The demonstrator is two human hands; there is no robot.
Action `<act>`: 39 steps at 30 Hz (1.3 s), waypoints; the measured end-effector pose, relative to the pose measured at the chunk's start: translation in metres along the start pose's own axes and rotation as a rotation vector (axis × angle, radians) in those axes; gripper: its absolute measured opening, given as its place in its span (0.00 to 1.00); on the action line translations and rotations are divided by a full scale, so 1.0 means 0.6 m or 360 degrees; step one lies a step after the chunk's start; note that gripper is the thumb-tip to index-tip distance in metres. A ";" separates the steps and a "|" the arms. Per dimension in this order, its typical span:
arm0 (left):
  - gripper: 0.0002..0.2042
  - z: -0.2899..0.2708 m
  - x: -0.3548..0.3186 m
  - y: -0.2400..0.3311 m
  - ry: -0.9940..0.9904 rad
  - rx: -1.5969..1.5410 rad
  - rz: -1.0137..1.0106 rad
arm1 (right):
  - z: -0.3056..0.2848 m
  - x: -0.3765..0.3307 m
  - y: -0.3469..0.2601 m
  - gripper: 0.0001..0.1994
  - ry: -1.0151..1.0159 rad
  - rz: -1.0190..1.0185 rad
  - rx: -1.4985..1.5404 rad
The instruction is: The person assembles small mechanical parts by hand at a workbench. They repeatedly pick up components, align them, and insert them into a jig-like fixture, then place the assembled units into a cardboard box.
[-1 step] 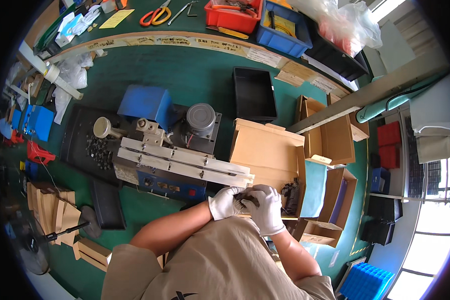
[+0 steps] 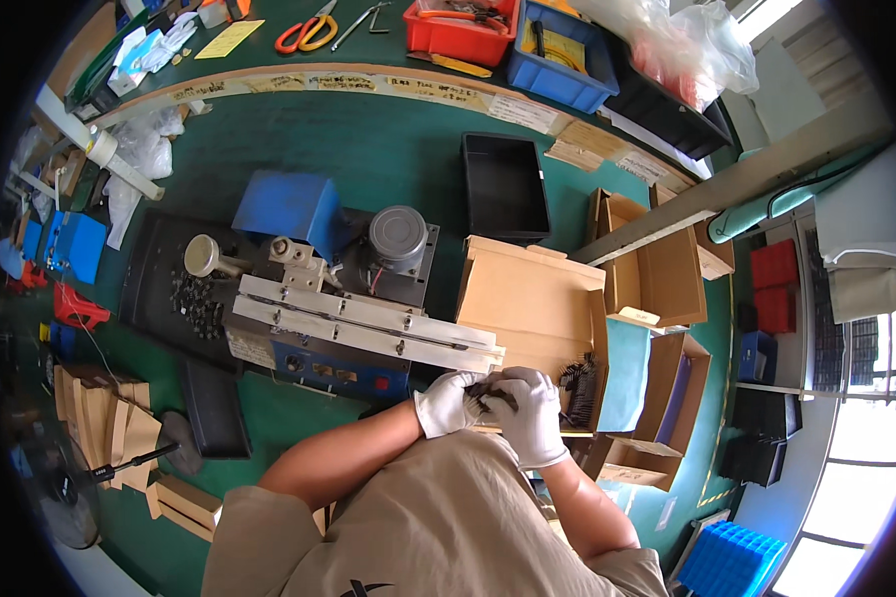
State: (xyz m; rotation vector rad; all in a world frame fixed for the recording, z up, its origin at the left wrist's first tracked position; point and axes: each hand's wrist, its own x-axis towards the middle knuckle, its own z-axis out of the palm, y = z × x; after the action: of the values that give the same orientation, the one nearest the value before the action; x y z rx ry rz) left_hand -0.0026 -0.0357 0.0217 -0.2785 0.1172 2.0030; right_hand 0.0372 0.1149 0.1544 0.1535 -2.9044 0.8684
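Note:
My left hand [image 2: 446, 406] and my right hand [image 2: 532, 418], both in white gloves, meet close to my chest at the right end of a long pale metal rail [image 2: 368, 328]. Between their curled fingers sits a small cluster of dark parts [image 2: 482, 396]; its exact kind is too small to make out. The rail belongs to a bench machine with a blue cover [image 2: 287, 212] and a grey round motor [image 2: 398, 232]. Just right of my right hand, a row of similar dark parts [image 2: 578, 386] lies in an open cardboard box [image 2: 530, 298].
A black tray [image 2: 159, 289] with loose dark pieces lies left of the machine. Beyond the cardboard box stands a black bin [image 2: 506, 187]. More cardboard boxes [image 2: 657, 264] sit to the right, under a slanting metal post [image 2: 737, 189]. A fan [image 2: 65, 478] is at the lower left.

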 end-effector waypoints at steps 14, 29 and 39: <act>0.20 0.058 -0.022 0.015 0.0213 0.0180 -0.0134 | -0.034 0.074 0.002 0.06 0.0225 -0.0198 -0.0068; 0.21 0.074 -0.028 0.011 0.0007 -0.0188 -0.0041 | -0.021 0.005 -0.003 0.18 0.0045 -0.0067 -0.0042; 0.21 0.052 -0.020 0.008 -0.0004 -0.0225 -0.0074 | -0.007 -0.026 0.016 0.11 0.0000 -0.0061 0.0119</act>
State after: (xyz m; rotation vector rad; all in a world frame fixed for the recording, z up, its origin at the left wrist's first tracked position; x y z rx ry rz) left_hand -0.0068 -0.0418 0.0549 -0.3658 -0.0324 1.9682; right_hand 0.0517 0.1263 0.1506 0.2147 -2.8602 0.9711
